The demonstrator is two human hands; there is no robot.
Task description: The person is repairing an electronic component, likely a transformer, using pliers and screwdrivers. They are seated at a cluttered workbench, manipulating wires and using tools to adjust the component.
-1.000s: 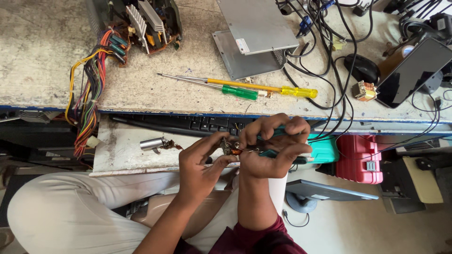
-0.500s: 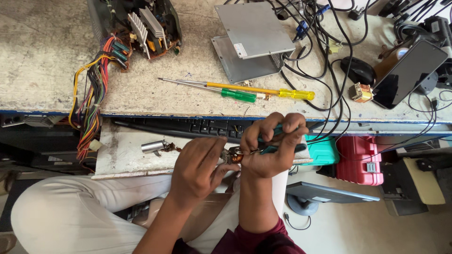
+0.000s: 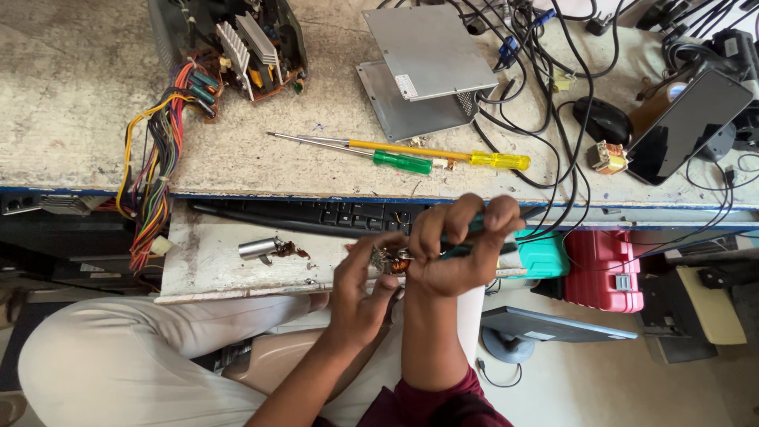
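My left hand (image 3: pixel 360 289) pinches a small coil part (image 3: pixel 391 261) wound with copper wire, held above my lap in front of the pull-out shelf. My right hand (image 3: pixel 462 249) is closed around a teal-handled tool (image 3: pixel 455 251) whose tip meets the coil part. Most of the tool is hidden by my fingers. On the bench above lie a green-handled screwdriver (image 3: pixel 403 162) and a yellow-handled screwdriver (image 3: pixel 498 160), side by side.
An opened power supply (image 3: pixel 237 39) with a coloured wire bundle (image 3: pixel 154 174) sits far left. Grey metal covers (image 3: pixel 427 55), black cables (image 3: pixel 553 103), a mouse (image 3: pixel 605 120), a dark tablet (image 3: pixel 688 126), a small transformer (image 3: pixel 607 156). A keyboard (image 3: pixel 332 215) and metal cylinder (image 3: pixel 259 248) are on the shelf; teal and red cases (image 3: pixel 601 269) are at the right.
My left hand's fingers shifted slightly on the coil part while the right hand kept the tool against it. The view drifted a little; bench items did not move.
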